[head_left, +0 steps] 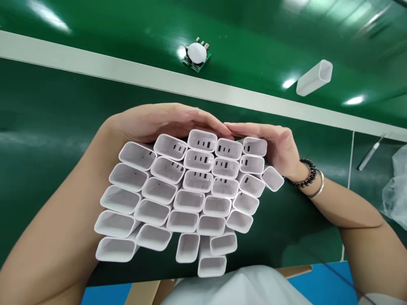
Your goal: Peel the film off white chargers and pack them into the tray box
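Several white plastic housings [198, 181], hollow and shaped like charger shells, stand packed in uneven rows on the dark green table. Their open ends face up, and some show small dark slots at the bottom. My left hand [171, 120] curves along the far left side of the cluster, fingers stretched out. From the right, my right hand [275, 144] lies around the back corner, its fingers extended too. The fingertips of both hands meet behind the back row. One housing [272, 178] leans at the right edge below my right hand. Parts of the fingers are hidden behind the housings.
Beyond a pale strip [127, 76] lies a small circuit board [196, 55] with a white round part. A single white housing [314, 78] lies on the far right. A pen-like tool [370, 154] and clear plastic bag [396, 190] are at right. Cardboard [143, 293] shows below.
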Demonstrator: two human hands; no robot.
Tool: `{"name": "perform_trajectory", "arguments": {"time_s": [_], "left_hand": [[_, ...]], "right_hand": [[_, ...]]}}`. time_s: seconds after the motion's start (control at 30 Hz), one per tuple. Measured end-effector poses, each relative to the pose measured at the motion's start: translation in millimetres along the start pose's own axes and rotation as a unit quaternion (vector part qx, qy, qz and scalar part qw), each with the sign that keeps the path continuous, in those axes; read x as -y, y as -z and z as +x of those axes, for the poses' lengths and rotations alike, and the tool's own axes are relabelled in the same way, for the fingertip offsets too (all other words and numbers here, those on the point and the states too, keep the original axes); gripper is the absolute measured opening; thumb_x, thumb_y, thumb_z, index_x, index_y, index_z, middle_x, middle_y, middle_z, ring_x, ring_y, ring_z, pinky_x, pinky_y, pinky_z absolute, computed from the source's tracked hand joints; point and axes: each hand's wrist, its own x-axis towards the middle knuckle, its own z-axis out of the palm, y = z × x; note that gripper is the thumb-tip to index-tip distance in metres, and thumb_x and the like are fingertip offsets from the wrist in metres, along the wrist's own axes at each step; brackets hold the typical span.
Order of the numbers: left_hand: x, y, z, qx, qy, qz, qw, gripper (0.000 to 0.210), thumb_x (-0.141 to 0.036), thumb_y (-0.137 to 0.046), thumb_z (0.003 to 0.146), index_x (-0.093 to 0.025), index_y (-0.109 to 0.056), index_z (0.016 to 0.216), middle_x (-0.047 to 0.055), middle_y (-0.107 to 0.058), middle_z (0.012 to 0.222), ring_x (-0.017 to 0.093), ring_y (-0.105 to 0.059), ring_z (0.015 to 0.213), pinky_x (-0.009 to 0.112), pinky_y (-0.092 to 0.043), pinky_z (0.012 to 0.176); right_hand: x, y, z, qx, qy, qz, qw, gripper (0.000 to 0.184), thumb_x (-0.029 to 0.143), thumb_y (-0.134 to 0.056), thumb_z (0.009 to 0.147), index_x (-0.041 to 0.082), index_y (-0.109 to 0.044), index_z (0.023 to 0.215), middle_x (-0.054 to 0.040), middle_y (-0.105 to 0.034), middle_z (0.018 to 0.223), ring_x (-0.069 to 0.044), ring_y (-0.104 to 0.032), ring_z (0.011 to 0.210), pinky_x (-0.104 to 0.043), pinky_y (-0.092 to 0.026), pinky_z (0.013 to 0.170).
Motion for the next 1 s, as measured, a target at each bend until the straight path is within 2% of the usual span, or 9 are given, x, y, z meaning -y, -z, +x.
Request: {"name": "perform_trajectory", "arguments": {"time_s": [0.1, 0.17, 0.27, 0.37, 0.47, 0.53, 0.7, 0.83, 1.0], "left_hand": [[0.4, 2.5, 0.8, 0.025, 0.024, 0.025, 0.999, 0.048, -0.048, -0.047, 0.096, -0.017, -0.068, 0.128, 0.008, -0.071, 0.128, 0.035, -0.054, 0.136, 0.045, -0.043, 0.114], [-0.1, 3.8, 0.9, 0.033, 0.03, 0.019, 0.999, 0.049, -0.049, -0.047, 0.096, -0.018, -0.067, 0.129, 0.007, -0.07, 0.13, 0.035, -0.053, 0.137, 0.044, -0.044, 0.113], [-0.8, 4.5, 1.2, 0.037, 0.02, 0.009, 0.999, 0.048, -0.049, -0.048, 0.097, -0.019, -0.065, 0.131, 0.005, -0.066, 0.138, 0.032, -0.055, 0.136, 0.042, -0.045, 0.113], [-0.6, 4.0, 1.9, 0.024, 0.008, 0.018, 1.0, 0.047, -0.047, -0.049, 0.098, -0.019, -0.064, 0.132, 0.005, -0.064, 0.141, 0.031, -0.055, 0.136, 0.042, -0.045, 0.113], [0.0, 3.3, 2.5, 0.009, -0.006, 0.021, 1.0, 0.046, -0.042, -0.047, 0.097, -0.018, -0.061, 0.134, 0.004, -0.066, 0.138, 0.033, -0.054, 0.137, 0.048, -0.042, 0.115], [0.3, 3.5, 2.6, 0.003, -0.011, 0.015, 1.0, 0.046, -0.041, -0.048, 0.098, -0.017, -0.061, 0.135, 0.006, -0.066, 0.137, 0.034, -0.055, 0.136, 0.051, -0.041, 0.116], [1.1, 4.8, 1.9, 0.012, -0.022, 0.004, 1.0, 0.044, -0.041, -0.055, 0.097, -0.017, -0.062, 0.133, 0.011, -0.066, 0.138, 0.034, -0.057, 0.135, 0.049, -0.042, 0.117], [2.1, 3.6, 2.6, 0.019, -0.039, -0.005, 0.999, 0.04, -0.039, -0.057, 0.095, -0.019, -0.066, 0.128, 0.009, -0.068, 0.135, 0.032, -0.057, 0.135, 0.043, -0.049, 0.112], [6.6, 8.7, 10.0, 0.041, -0.059, -0.009, 0.997, 0.036, -0.038, -0.061, 0.092, -0.021, -0.068, 0.123, 0.008, -0.069, 0.132, 0.029, -0.058, 0.133, 0.039, -0.049, 0.112]], "right_hand": [[1.8, -2.2, -1.9, 0.024, 0.028, -0.011, 0.999, 0.073, 0.072, -0.031, 0.099, 0.019, -0.069, 0.131, -0.0079, -0.07, 0.134, -0.029, -0.066, 0.124, -0.046, -0.057, 0.104], [3.2, -3.7, -1.6, 0.016, 0.023, -0.031, 0.999, 0.072, 0.075, -0.035, 0.096, 0.021, -0.071, 0.127, -0.0071, -0.068, 0.136, -0.029, -0.063, 0.13, -0.046, -0.053, 0.11], [2.2, -6.6, 0.9, -0.022, 0.026, -0.007, 0.999, 0.068, 0.074, -0.036, 0.096, 0.024, -0.072, 0.124, -0.0046, -0.071, 0.133, -0.027, -0.064, 0.128, -0.046, -0.054, 0.109], [-1.5, -9.9, 4.4, -0.123, 0.062, 0.014, 0.99, 0.056, 0.065, -0.037, 0.101, 0.025, -0.076, 0.111, -0.0032, -0.076, 0.118, -0.025, -0.069, 0.117, -0.042, -0.057, 0.102], [-3.2, -10.8, 7.3, -0.256, 0.096, 0.007, 0.962, 0.049, 0.054, -0.039, 0.104, 0.024, -0.077, 0.097, -0.0044, -0.076, 0.098, -0.023, -0.072, 0.099, -0.041, -0.059, 0.092], [-2.8, -9.5, 8.3, -0.299, 0.099, -0.006, 0.949, 0.044, 0.051, -0.041, 0.104, 0.027, -0.076, 0.091, -0.0041, -0.073, 0.09, -0.023, -0.071, 0.089, -0.041, -0.059, 0.087], [-4.1, -7.2, 8.7, -0.316, 0.081, -0.067, 0.943, 0.047, 0.058, -0.042, 0.101, 0.029, -0.07, 0.078, -0.0032, -0.063, 0.074, -0.023, -0.065, 0.074, -0.041, -0.058, 0.08], [-11.2, -8.1, 12.7, -0.34, 0.129, -0.066, 0.929, 0.047, 0.056, -0.044, 0.102, 0.027, -0.069, 0.074, -0.0017, -0.057, 0.068, -0.019, -0.058, 0.063, -0.037, -0.054, 0.07], [-20.7, -4.7, 20.2, -0.343, 0.19, -0.03, 0.92, 0.048, 0.053, -0.048, 0.101, 0.021, -0.069, 0.072, -0.0036, -0.059, 0.063, -0.017, -0.055, 0.058, -0.034, -0.047, 0.057]]}}
